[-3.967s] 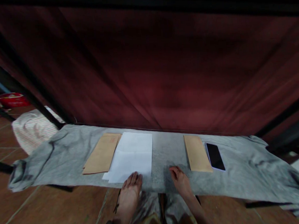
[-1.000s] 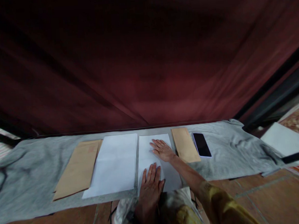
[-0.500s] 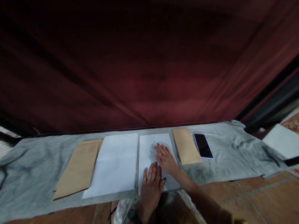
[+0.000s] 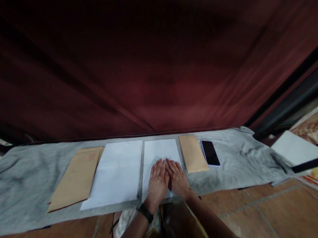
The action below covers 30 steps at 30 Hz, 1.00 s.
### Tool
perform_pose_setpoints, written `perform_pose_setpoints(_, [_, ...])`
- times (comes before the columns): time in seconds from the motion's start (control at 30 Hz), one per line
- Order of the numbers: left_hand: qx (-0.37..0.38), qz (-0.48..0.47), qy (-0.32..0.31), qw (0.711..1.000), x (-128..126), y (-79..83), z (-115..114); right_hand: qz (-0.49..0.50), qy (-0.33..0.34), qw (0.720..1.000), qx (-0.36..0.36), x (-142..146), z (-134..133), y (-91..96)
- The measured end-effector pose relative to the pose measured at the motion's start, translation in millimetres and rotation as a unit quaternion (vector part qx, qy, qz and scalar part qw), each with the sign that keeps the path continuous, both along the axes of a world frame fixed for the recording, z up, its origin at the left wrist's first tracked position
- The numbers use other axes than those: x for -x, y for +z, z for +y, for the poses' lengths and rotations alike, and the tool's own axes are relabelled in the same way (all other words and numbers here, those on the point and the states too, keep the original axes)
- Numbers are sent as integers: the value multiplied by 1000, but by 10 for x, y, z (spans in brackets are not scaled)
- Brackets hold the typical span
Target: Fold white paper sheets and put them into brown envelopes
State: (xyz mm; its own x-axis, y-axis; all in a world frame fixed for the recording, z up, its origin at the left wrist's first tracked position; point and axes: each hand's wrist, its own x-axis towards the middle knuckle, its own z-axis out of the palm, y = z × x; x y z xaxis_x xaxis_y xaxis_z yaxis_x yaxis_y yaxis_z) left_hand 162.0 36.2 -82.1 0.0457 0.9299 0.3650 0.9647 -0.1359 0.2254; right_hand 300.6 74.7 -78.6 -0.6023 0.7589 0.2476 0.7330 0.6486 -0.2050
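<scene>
Closest in, the floor point(image 4: 235, 218) is of reddish-brown tiles with pale, straight joints. A dark band point(image 4: 145, 212) circles the left wrist. Just beyond it, the left hand point(image 4: 157, 182) and the right hand point(image 4: 178, 179) lie palm down on the white sheet point(image 4: 161, 149), side by side and angled inward. Their fingers are straight and laid close together rather than spread; the hands meet or nearly meet at the fingertips, and neither pinches anything.

The sheet is smooth, flat and oblong, lying between the white papers point(image 4: 116, 172) and the single envelope point(image 4: 193, 153). The papers are larger, with a doubled right edge. Further left, tan envelopes point(image 4: 75, 179) overlap slantwise, their paper matte, with a faint reddish mark near the top. The single envelope is a narrow rectangle of like paper. Just right of it rests the phone point(image 4: 211, 153), glossy black with a pale lilac rim and rounded corners.

All this lies on soft grey cloth point(image 4: 239, 160), rumpled towards both ends. Behind hangs a dark red curtain point(image 4: 157, 86), creased along slanting lines.
</scene>
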Motion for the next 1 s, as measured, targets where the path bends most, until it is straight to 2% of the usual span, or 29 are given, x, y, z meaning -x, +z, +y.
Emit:
perform_pose_setpoints(0.1, [40, -9, 4, 999, -50, 100, 408, -2, 5, 1000, 2, 9, 1, -7])
perform_pose_setpoints(0.2, [67, 0, 9, 998, -36, 116, 714, 10, -15, 1000, -7, 43, 10, -18])
perform_pose_setpoints(0.27, [63, 7, 7, 998, 9, 79, 811, 21, -31, 999, -13, 67, 11, -25])
perform_pose_setpoints(0.37, [50, 14, 8, 999, 102, 5, 824, 31, -38, 999, -17, 80, 4, -31])
perform_pose_setpoints(0.53, [44, 15, 32, 998, 290, -34, 673, 35, -27, 999, -10, 47, 3, -21])
perform_pose_setpoints(0.67, [31, 13, 73, 997, 386, -42, 425, 27, -22, 999, -2, 37, 10, -9])
perform_pose_setpoints(0.77, [7, 18, 87, 996, 319, -76, 138, 29, -23, 999, 1, 37, 7, -6])
perform_pose_setpoints(0.9, [-3, 45, 39, 998, 114, -124, -281, 31, -13, 999, -2, 26, 5, -15])
perform_pose_setpoints(1.0, [7, 61, 22, 998, 55, -113, -489, 28, -10, 1000, -9, 18, 11, -36])
